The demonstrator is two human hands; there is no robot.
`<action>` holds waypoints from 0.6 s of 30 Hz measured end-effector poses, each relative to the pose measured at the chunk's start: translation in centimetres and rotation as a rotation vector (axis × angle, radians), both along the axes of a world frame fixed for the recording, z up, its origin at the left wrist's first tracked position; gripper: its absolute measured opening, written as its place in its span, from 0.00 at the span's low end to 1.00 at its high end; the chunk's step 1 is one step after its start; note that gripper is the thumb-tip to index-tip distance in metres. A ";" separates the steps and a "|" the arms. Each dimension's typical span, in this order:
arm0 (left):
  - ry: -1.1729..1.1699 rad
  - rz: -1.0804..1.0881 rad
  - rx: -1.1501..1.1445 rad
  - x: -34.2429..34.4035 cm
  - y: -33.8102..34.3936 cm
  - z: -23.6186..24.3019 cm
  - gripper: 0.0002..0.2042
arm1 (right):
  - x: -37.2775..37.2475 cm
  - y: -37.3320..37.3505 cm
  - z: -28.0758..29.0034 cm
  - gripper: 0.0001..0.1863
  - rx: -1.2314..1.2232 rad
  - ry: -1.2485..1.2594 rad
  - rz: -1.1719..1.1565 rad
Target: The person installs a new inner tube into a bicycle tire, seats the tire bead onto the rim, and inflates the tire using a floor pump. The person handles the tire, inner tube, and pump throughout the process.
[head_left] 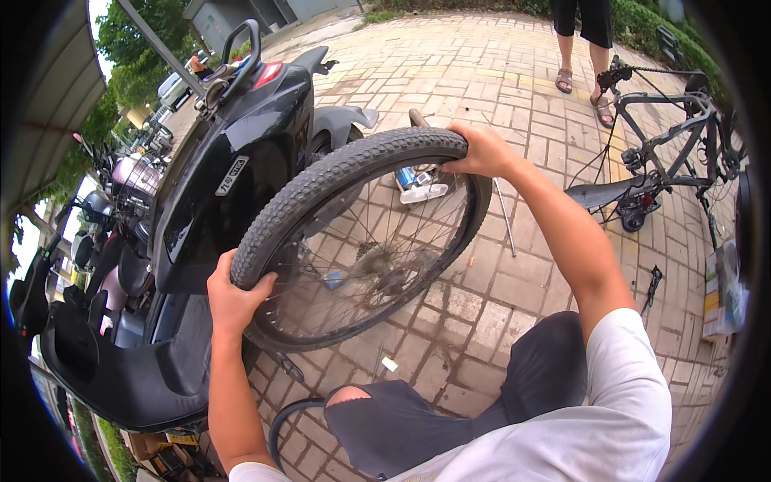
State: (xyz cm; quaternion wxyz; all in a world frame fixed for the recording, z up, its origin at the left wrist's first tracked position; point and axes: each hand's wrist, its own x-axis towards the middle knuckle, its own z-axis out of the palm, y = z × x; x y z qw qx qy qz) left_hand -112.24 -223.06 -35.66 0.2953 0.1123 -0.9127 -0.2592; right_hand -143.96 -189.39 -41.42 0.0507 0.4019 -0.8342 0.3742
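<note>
A bicycle wheel with a knobbly black tyre is held up tilted in front of me. My left hand grips its near left side, the thumb over the tyre toward the rim. On the far right side my right hand is closed around the tyre, its fingertips partly hidden. Thin spokes run to the hub and sprockets in the middle. Through the spokes, a blue cylinder and a clear plastic piece show on the paving beyond.
A black scooter stands close on the left. At right is a bicycle frame without visible wheels. A person in sandals stands at the back. On the bricks lie a thin rod, a small white piece and a black tool.
</note>
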 end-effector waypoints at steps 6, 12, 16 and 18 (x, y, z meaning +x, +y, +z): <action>0.162 0.081 0.306 3.5 -2.8 -7.6 0.19 | 1.4 -4.2 10.5 0.24 0.173 0.158 0.235; -0.087 -0.008 0.359 2.9 -1.6 -6.3 0.46 | 4.8 -7.5 11.7 0.23 0.410 0.333 0.329; -0.230 -0.184 0.057 -4.0 3.8 1.4 0.39 | 5.1 -8.9 11.4 0.22 0.468 0.378 0.381; -0.345 -0.181 0.113 -4.8 3.8 2.2 0.32 | 6.3 -9.3 12.1 0.23 0.484 0.386 0.389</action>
